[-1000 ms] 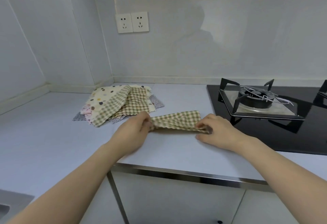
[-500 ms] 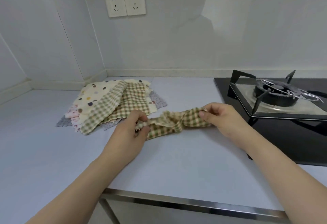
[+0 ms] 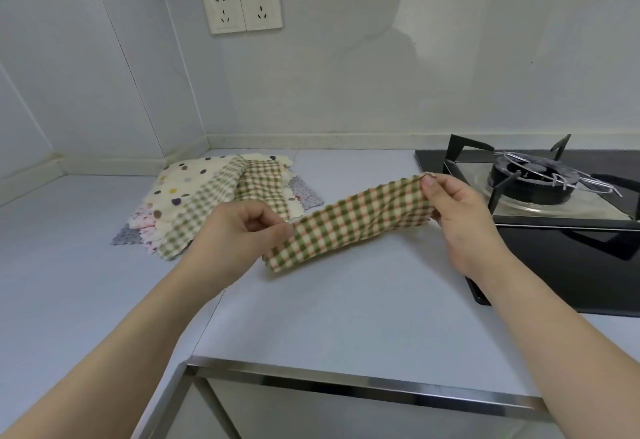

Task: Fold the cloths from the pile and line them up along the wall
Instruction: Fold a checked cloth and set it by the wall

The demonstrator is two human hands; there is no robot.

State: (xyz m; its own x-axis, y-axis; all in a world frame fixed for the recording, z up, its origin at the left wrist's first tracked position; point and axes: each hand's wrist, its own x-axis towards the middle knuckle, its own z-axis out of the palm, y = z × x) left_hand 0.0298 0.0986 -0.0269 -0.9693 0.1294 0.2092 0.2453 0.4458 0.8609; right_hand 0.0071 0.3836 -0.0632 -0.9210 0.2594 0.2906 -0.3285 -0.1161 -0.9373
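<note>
A pile of cloths (image 3: 221,203) lies on the desk (image 3: 346,307) near the corner. The left hand (image 3: 239,234) pinches the lower end of a checked cloth (image 3: 349,224); the right hand (image 3: 450,210) pinches its raised end beside the stove (image 3: 540,196).

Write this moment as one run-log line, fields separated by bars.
left hand: pinches checked cloth | right hand: pinches other end | cloth: stretched above counter | pile: unfolded, left | wall row: none seen
</note>
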